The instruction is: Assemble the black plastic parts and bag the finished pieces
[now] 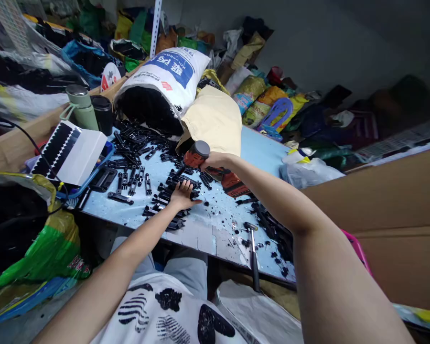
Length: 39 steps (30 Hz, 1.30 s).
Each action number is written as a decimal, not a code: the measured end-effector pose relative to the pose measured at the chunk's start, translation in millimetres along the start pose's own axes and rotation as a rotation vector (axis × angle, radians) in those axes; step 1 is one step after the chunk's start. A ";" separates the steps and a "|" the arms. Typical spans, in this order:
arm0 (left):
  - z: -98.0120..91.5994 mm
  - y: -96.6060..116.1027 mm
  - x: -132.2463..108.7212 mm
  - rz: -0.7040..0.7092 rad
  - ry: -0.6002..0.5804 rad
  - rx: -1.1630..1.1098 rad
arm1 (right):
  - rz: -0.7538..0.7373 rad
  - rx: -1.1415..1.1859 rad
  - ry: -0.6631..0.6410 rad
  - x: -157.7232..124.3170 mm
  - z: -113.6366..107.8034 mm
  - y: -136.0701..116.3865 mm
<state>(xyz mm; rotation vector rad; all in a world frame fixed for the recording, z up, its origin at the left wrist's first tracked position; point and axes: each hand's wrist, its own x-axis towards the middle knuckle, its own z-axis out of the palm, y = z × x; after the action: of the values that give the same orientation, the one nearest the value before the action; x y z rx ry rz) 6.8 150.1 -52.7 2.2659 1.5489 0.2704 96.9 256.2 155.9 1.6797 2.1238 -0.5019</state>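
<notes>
My right hand is wrapped round the grip of a red and grey cordless drill, whose nose points down at a row of black plastic parts on the light blue table. Just below the drill's nose, my left hand lies on these parts with its fingers spread. What the drill tip touches is too small to make out. More black parts lie heaped behind and to the left of the row.
A white sack and a tan bag lie at the back. A green flask and a white box stand left. A hammer overhangs the front edge, near black pieces. Cardboard stands right.
</notes>
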 end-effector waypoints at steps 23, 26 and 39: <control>-2.7 0.6 1.8 0.017 0.060 -0.064 | -0.163 -0.188 -0.201 -14.5 9.6 -70.5; -4.9 2.4 -17.7 0.009 0.023 -0.076 | -0.175 -0.226 -0.150 -30.5 12.7 -76.7; 4.6 -3.8 -90.5 0.094 0.052 -0.051 | -0.288 -0.305 -0.193 -47.1 28.4 -109.7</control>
<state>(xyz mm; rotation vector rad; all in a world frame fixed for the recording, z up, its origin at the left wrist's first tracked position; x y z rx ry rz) -28.5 66.7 -53.6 2.3120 1.4462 0.3930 2.0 178.4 159.7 1.1241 2.1783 -0.3788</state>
